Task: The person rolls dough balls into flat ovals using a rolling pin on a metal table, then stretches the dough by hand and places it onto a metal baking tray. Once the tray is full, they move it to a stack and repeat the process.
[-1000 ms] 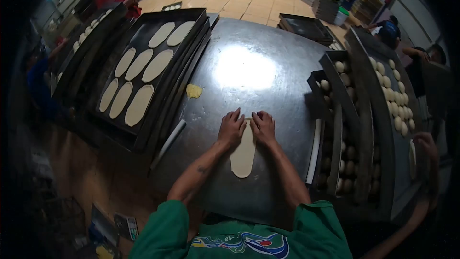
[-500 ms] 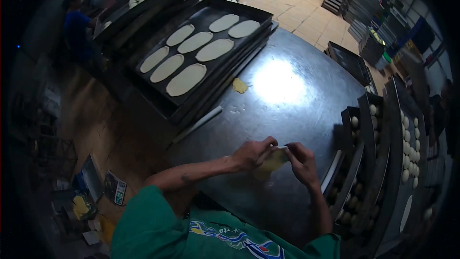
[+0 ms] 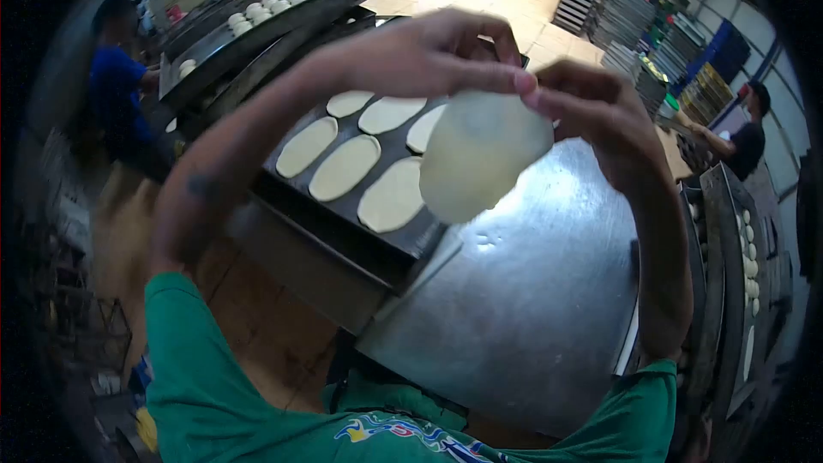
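Note:
A thin, pale sheet of dough (image 3: 480, 159) hangs in the air, pinched along its top edge. My left hand (image 3: 450, 56) grips it from the left, thumb and fingers closed. From the right, my right hand (image 3: 600, 111) pinches the same edge, and both thumbs almost meet. Behind the sheet lies a black baking tray (image 3: 343, 236) with several flat oval dough pieces (image 3: 345, 168) on it. My hands and the hanging sheet hide the tray's far part.
A shiny metal table (image 3: 531, 291) lies below my hands. Trays of dough balls (image 3: 279, 4) stand at the back left, and another long tray (image 3: 729, 197) is at right. One person in blue (image 3: 116, 77) is at left, another in dark clothes (image 3: 747, 137) at right.
Both hands have lifted the dough from low over the table, up and forward toward the tray. It now hangs spread out. The view has shifted, and a person shows more clearly at right.

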Demonstrator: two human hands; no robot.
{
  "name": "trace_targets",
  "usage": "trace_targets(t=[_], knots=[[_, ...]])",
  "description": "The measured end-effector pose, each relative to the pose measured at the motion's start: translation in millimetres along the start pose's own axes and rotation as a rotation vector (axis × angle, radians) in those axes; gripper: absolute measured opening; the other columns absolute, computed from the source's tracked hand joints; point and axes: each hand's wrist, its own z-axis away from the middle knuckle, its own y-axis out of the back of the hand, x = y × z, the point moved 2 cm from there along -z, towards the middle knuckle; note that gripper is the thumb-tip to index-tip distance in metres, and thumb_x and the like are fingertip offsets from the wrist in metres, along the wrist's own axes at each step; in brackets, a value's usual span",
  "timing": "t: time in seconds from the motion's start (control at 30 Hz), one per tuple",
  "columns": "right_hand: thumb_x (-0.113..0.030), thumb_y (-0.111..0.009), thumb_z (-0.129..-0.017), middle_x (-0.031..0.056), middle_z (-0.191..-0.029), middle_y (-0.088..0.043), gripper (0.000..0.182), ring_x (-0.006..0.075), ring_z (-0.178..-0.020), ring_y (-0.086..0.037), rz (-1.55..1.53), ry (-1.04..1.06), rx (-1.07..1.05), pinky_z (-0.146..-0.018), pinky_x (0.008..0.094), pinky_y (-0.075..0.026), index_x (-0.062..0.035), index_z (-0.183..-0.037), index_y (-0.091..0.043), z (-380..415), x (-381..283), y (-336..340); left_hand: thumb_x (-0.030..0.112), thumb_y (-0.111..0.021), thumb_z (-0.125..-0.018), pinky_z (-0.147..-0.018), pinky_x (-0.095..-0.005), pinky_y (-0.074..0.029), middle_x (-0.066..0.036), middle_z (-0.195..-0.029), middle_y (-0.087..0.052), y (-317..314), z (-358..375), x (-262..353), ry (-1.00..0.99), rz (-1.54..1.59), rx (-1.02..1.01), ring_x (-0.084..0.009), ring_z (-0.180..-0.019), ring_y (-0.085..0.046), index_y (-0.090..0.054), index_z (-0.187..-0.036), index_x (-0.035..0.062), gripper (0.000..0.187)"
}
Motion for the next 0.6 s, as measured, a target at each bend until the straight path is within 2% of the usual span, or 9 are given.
trace_targets(t=[0.07,0.1,0.13,0.27,0.33,0.37,0.5,0.53,0.6], knots=[[-0.027,-0.071,-0.083,0.0127,-0.084,-0.067,0.032,0.0186,-0.074,-0.066,0.02,-0.031,0.067,-0.068,0.0325,-0.054,0.0009,-0.099,-0.067,-62.8,0.1,-16.6,0.029,-0.059,-0.096,-0.062,-0.0238,-0.048,-0.002,-0.082,-0.065,61.2,-10.2,-32.8,-0.027,-0.076,-0.049,-0.0069,-0.07,-0.06,-0.059,-0.103,0.0029,0.027],[-0.028,-0.072,-0.081,0.013,-0.085,-0.067,0.034,0.0189,-0.074,-0.066,0.029,-0.052,0.073,-0.069,0.033,-0.055,0.0009,-0.098,-0.067,-89.8,4.6,-26.4,0.031,-0.062,-0.094,-0.063,-0.024,-0.048,-0.002,-0.082,-0.065,82.7,-14.3,-51.8,0.032,-0.16,-0.1,-0.0069,-0.071,-0.059,-0.061,-0.103,0.0025,0.03],[-0.023,-0.073,-0.082,0.0071,-0.085,-0.066,0.028,0.0147,-0.076,-0.065,0.047,-0.149,0.073,-0.071,0.0276,-0.053,0.0009,-0.095,-0.067,-116.7,2.8,-34.4,0.032,-0.064,-0.092,-0.065,-0.0242,-0.047,-0.003,-0.083,-0.066,105.1,-19.8,-69.0,0.085,-0.251,-0.143,-0.0068,-0.073,-0.059,-0.062,-0.103,0.0021,0.032],[-0.022,-0.072,-0.082,0.0063,-0.084,-0.065,0.026,0.0134,-0.075,-0.062,0.147,-0.258,0.016,-0.071,0.0255,-0.051,-0.0001,-0.093,-0.067,-231.2,46.6,-34.1,0.035,-0.067,-0.09,-0.069,-0.0268,-0.047,-0.004,-0.085,-0.066,181.6,-50.6,-143.9,0.089,-0.362,-0.27,-0.0089,-0.076,-0.058,-0.065,-0.102,0.0006,0.036],[-0.022,-0.07,-0.081,0.0054,-0.083,-0.063,0.024,0.0126,-0.075,-0.061,0.178,-0.319,0.063,-0.071,0.0254,-0.049,-0.0006,-0.092,-0.067,-274.9,65.2,-31.9,0.036,-0.067,-0.09,-0.074,-0.0299,-0.048,-0.006,-0.086,-0.067,206.9,-80.0,-196.7,-0.021,-0.366,-0.322,-0.0121,-0.078,-0.058,-0.065,-0.101,-0.0004,0.039],[-0.022,-0.068,-0.08,0.0056,-0.084,-0.064,0.025,0.0134,-0.079,-0.061,0.163,-0.306,0.042,-0.072,0.0279,-0.051,0.0003,-0.092,-0.067,-294.2,75.1,-28.4,0.035,-0.067,-0.09,-0.076,-0.0305,-0.048,-0.006,-0.087,-0.067,217.6,-94.5,-223.2,-0.079,-0.371,-0.297,-0.0137,-0.08,-0.059,-0.065,-0.101,-0.0013,0.038],[-0.021,-0.067,-0.079,0.0087,-0.085,-0.064,0.027,0.0172,-0.079,-0.064,0.225,-0.35,0.115,-0.073,0.0312,-0.054,0.0021,-0.094,-0.066,-356.6,110.3,-21.2,0.032,-0.065,-0.092,-0.078,-0.0308,-0.048,-0.007,-0.09,-0.068,243.4,-128.3,-294.3,-0.089,-0.258,-0.271,-0.0138,-0.083,-0.06,-0.065,-0.102,-0.0017,0.035],[-0.02,-0.067,-0.079,0.0089,-0.085,-0.064,0.027,0.0174,-0.078,-0.064,0.223,-0.352,0.127,-0.073,0.0317,-0.054,0.0027,-0.094,-0.066,-367.9,116.9,-21.2,0.029,-0.064,-0.092,-0.079,-0.031,-0.048,-0.008,-0.091,-0.069,248.5,-130.7,-298.9,-0.022,-0.357,-0.222,-0.0144,-0.083,-0.06,-0.065,-0.103,-0.0009,0.031],[-0.017,-0.067,-0.08,0.0092,-0.084,-0.064,0.025,0.0176,-0.078,-0.064,0.222,-0.394,0.155,-0.073,0.0322,-0.055,0.0041,-0.094,-0.065,-385.8,135.1,-20.6,0.026,-0.064,-0.092,-0.079,-0.0312,-0.048,-0.008,-0.089,-0.069,257.5,-136.1,-312.4,-0.039,-0.343,-0.263,-0.0147,-0.083,-0.06,-0.066,-0.102,0.0,0.028]])
